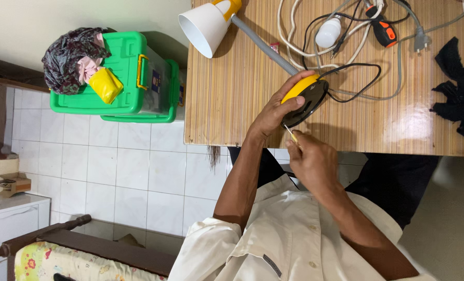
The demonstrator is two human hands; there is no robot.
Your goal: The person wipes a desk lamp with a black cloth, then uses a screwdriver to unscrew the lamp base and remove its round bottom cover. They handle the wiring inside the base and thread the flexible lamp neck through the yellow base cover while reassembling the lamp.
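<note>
Screwdriver (289, 132) pinched in right hand (311, 161) with tip at underside of yellow lamp base (306, 96), tilted on wooden table (232, 88) edge in left hand (273, 112) (grip firm); judged screw work underway, steady tip alignment required next.

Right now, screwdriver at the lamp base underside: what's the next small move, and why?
Probably seat the screwdriver tip squarely in the black underside of the lamp base before turning. The left hand grips the tilted base at the table edge; the right hand pinches the tool, whose tip sits at the rim. The screw itself is not visible.
</note>
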